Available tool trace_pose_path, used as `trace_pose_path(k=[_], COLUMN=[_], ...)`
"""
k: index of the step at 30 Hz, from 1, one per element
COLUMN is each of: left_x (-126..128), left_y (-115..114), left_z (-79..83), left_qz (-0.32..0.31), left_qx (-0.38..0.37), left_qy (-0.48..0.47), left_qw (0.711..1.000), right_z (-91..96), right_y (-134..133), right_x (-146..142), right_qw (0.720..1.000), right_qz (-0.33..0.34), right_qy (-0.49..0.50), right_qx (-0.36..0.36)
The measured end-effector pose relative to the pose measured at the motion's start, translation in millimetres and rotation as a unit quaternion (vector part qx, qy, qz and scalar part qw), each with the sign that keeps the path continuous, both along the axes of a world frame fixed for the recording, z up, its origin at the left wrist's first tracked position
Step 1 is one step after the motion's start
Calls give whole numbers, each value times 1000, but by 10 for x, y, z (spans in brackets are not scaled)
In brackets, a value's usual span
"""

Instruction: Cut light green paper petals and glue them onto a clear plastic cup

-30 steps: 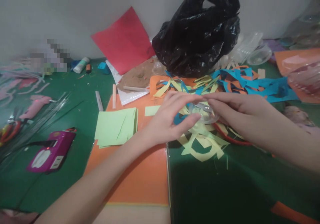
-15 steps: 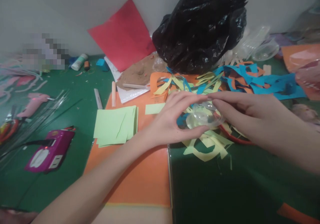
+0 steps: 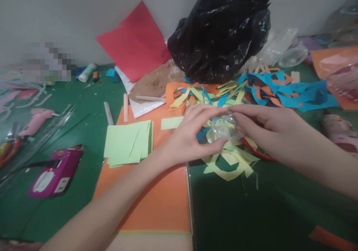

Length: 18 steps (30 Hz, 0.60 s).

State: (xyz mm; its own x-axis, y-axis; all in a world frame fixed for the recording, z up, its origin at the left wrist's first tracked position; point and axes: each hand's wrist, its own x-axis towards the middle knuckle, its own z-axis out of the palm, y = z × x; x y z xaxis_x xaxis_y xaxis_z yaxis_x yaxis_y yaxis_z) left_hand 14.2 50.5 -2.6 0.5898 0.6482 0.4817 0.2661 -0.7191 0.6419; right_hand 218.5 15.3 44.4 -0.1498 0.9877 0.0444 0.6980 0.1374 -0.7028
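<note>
Between my two hands is a small clear plastic cup or lid (image 3: pixel 227 131), see-through and hard to make out in full. My left hand (image 3: pixel 194 133) curves round its left side, thumb below and fingers above. From the right, my right hand (image 3: pixel 268 126) pinches its upper edge with thumb and forefinger. Below the plastic lie yellow-green paper scraps (image 3: pixel 228 165) and a red curved handle (image 3: pixel 258 150), partly hidden by my right hand. Left of my left hand, pale green paper pieces (image 3: pixel 127 141) are stacked on orange sheets (image 3: pixel 156 195).
A black plastic bag (image 3: pixel 218 38) stands at the back, with red paper (image 3: pixel 134 38) beside it. Blue paper cuttings (image 3: pixel 310 92) spread to the right. On the left lie a pink glue gun (image 3: pixel 37 120), a purple power adapter (image 3: pixel 56 172) and orange-handled scissors (image 3: pixel 11 150).
The view has shifted slightly, so most things sit a little further left. Both hands keep nearly the same hold on the clear plastic piece.
</note>
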Motion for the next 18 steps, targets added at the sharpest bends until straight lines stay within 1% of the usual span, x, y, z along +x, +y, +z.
trace_pose_path(k=[8,18], left_x=[-2,-19], left_y=[23,5], left_z=[-9,-11], left_qz=[-5,8], left_qx=[4,30], left_qy=[11,51], left_qw=[1000,998], right_z=[-77,-78], right_y=[-5,3], right_x=[-4,-21], right_qw=[1000,1000], right_qz=[-5,4], right_qy=[-15,-20], right_qx=[-16,9])
